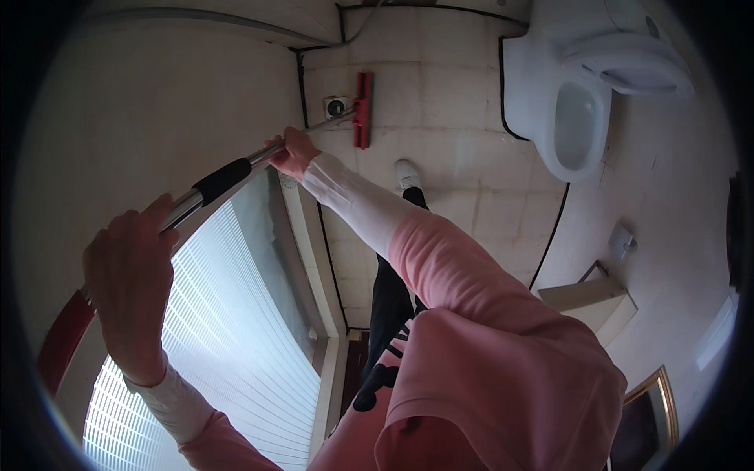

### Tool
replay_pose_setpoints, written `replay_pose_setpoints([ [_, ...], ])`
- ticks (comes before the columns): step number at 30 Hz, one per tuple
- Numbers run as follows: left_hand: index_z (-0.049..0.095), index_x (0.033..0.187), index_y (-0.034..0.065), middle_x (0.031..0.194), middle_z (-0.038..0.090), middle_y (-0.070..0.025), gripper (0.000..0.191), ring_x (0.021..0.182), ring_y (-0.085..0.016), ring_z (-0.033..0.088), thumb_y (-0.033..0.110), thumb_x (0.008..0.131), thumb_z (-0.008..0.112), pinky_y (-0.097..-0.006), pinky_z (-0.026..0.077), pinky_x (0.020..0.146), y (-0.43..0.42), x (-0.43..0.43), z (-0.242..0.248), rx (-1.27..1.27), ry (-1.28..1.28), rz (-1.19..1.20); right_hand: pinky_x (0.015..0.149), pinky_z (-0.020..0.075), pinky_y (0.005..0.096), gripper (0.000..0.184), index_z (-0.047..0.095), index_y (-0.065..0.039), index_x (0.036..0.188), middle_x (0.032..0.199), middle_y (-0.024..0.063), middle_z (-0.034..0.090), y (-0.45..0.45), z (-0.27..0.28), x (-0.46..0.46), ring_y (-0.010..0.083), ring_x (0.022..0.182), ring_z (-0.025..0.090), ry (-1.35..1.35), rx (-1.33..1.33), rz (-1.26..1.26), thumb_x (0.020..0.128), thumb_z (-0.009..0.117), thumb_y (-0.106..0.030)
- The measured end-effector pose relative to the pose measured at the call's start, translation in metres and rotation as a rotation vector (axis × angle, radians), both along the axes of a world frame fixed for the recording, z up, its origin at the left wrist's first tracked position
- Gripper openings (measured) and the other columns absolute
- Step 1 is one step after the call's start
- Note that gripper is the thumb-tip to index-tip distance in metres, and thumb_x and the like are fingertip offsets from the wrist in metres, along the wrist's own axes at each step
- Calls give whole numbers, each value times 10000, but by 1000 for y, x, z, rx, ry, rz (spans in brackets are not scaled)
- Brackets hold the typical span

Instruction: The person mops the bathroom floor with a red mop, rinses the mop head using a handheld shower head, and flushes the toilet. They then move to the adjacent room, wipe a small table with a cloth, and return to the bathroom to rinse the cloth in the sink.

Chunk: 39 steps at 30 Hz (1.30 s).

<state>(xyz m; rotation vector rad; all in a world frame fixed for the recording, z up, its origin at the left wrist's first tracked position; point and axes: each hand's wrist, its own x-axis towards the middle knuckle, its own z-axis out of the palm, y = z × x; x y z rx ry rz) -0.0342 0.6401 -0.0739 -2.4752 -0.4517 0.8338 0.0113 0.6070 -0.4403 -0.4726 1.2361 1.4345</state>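
A mop with a red head (363, 110) and a metal pole (184, 209) runs from the tiled floor up to the lower left. My left hand (132, 288) is closed around the upper pole, between the red end grip (66, 337) and a black foam sleeve (222, 181). Farther down, beyond that sleeve, my right hand (293, 154) grips the pole. The mop head lies on the floor just right of a round floor drain (336, 107) in a square frame.
A white toilet (576, 132) with its lid raised stands at the upper right. Below it are a wall-mounted paper holder (622, 240) and a pale cabinet (589, 303). A ribbed, translucent panel (235, 329) rises at the left. My shoe (407, 174) is on the tiles.
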Motion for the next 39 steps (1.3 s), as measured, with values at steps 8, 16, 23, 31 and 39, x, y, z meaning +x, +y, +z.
replay_pose_setpoints([
  [8,514,1227,162,866,627,-82,391,789,-189,624,233,863,638,-335,515,746,-35,-1,2,7,2,38,527,526,373,51,408,-77,847,664,67,456,-1,-13,-32,201,544,503,-18,37,-5,870,451,-91],
  [16,501,1301,207,1051,555,-90,483,854,-226,548,308,849,638,-378,442,794,-108,-38,66,105,152,229,561,528,370,98,374,-72,886,679,49,419,-52,63,-37,184,558,484,-149,92,32,907,435,-146],
  [23,658,1130,311,647,504,-2,268,531,-153,509,393,886,580,-309,448,485,-172,-88,207,18,-196,158,742,515,421,176,458,-52,830,708,80,533,-168,241,-8,241,702,581,-299,315,-118,960,425,-166],
  [31,667,1160,199,740,630,3,326,618,-134,571,280,844,668,-298,472,542,-218,-174,248,-150,-502,132,806,488,447,272,540,-31,787,752,108,582,-278,357,10,288,785,599,-622,523,-285,975,404,-173],
  [39,695,1029,197,637,511,5,321,550,-174,505,272,718,720,-315,384,484,-250,-151,70,-248,-932,26,730,464,495,237,483,-58,729,656,85,519,-327,253,79,289,654,552,-722,171,-306,934,443,-171],
])
